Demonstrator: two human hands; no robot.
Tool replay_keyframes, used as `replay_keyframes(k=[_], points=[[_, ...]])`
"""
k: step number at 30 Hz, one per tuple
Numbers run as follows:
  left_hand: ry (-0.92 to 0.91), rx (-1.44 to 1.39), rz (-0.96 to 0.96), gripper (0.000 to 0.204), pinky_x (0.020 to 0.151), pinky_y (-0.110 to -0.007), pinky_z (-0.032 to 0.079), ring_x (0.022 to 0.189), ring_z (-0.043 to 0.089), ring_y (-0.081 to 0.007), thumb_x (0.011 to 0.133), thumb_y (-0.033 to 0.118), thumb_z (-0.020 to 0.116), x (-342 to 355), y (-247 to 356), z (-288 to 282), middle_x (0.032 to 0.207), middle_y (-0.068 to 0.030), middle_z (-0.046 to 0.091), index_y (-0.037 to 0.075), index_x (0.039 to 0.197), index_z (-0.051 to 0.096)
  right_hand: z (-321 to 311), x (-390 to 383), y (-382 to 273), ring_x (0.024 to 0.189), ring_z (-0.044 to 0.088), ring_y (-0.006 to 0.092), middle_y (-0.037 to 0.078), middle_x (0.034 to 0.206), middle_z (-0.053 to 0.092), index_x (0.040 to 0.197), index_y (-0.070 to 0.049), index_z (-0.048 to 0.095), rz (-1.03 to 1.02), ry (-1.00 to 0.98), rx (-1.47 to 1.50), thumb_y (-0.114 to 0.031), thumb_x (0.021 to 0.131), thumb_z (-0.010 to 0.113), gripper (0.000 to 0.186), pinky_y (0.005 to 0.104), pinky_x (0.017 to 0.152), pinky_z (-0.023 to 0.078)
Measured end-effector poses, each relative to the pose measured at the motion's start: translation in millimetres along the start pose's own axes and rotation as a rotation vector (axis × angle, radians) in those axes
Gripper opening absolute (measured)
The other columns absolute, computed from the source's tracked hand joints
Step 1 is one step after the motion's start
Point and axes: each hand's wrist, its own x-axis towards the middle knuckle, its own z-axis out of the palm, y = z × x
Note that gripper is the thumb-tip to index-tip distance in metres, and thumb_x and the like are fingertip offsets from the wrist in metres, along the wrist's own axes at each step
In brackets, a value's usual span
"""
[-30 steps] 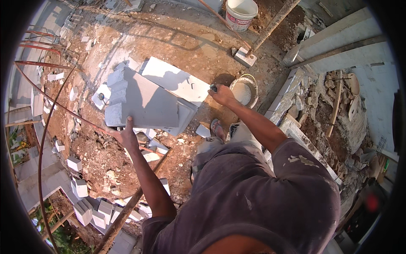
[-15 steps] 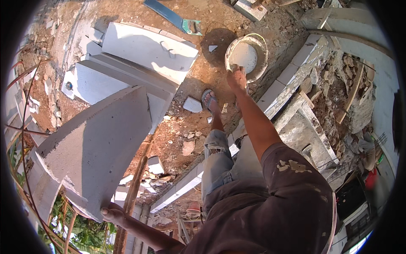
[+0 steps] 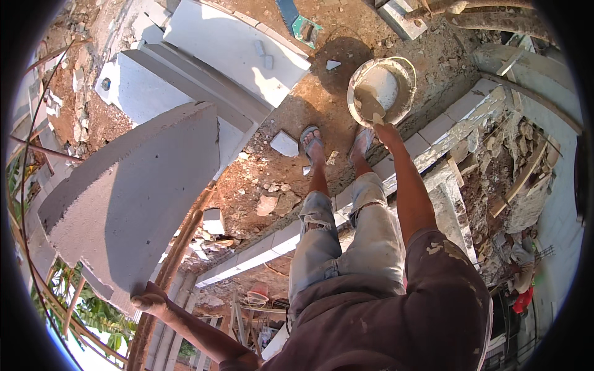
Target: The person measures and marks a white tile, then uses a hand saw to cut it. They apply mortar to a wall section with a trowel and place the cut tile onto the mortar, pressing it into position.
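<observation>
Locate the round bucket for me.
In the head view, the round bucket is right of centre in the upper half, just beyond the right hand, to the right of and lower than the green-handled saw.

L grip out to side; R grip fwd, curled; R arm extended.

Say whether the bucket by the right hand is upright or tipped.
Upright: the bucket stands on the ground, its round opening facing up toward the camera.
</observation>
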Motion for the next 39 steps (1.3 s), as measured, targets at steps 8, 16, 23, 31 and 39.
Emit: replay_keyframes(k=[8, 16, 23, 31, 39], points=[[0.075, 0.076, -0.038, 0.145, 0.112, -0.048, 0.036, 0.136, 0.039, -0.0327, 0.061, 0.060, 0.090, -1.0, 77.3, 57.3, 0.150, -0.0214, 0.030, 0.009, 0.160, -0.002, -181.2, -280.1, -32.7, 0.077, 0.060, 0.0367, 0.022, 0.086, 0.064, 0.102, 0.002, 0.062, -0.568, 0.043, -0.006, -0.025, 0.086, 0.068, 0.032, 0.0460, 0.074, 0.048], [-0.078, -0.094, -0.107, 0.141, 0.117, -0.043, 0.033, 0.139, 0.038, -0.0336, 0.058, 0.040, 0.096, 10.0, 63.7, 44.1, 0.152, -0.0247, 0.031, 0.000, 0.156, 0.003, -283.6, -491.5, -196.4, 0.086, 0.057, 0.0140, 0.008, 0.099, 0.065, 0.126, 0.001, 0.061, -1.041, -0.311, 0.092, -0.019, 0.085, 0.068, 0.047, 0.0319, 0.079, 0.048], [-0.071, -0.448, -0.126, 0.131, 0.118, -0.041, 0.031, 0.140, 0.039, -0.0308, 0.060, 0.012, 0.091, -2.0, 83.4, 43.2, 0.150, -0.0203, 0.036, 0.005, 0.156, 0.003, -239.2, -603.7, -349.2, 0.075, 0.063, 0.0127, 0.008, 0.094, 0.064, 0.130, 0.002, 0.053, -1.189, -0.562, 0.099, -0.026, 0.087, 0.066, 0.053, 0.0284, 0.064, 0.052], [-0.043, -0.199, -0.055, 0.129, 0.119, -0.043, 0.031, 0.142, 0.035, -0.0358, 0.058, 0.023, 0.092, 1.8, 76.3, 37.7, 0.150, -0.0221, 0.032, 0.005, 0.156, 0.009, -173.8, -636.3, -383.3, 0.108, 0.061, 0.0464, 0.030, 0.119, 0.061, 0.133, 0.000, 0.051, -1.611, 0.376, -0.616, -0.015, 0.087, 0.064, 0.051, 0.0517, 0.091, 0.049], [-0.022, -0.131, -0.087, 0.129, 0.120, -0.043, 0.032, 0.142, 0.033, -0.0384, 0.056, 0.030, 0.093, 2.9, 77.1, 34.1, 0.151, -0.0234, 0.030, 0.004, 0.155, 0.015, -159.6, -645.1, -375.5, 0.105, 0.062, 0.0477, 0.029, 0.121, 0.060, 0.136, 0.000, 0.052, -1.666, 0.450, -0.631, -0.014, 0.085, 0.065, 0.055, 0.0517, 0.090, 0.051]])
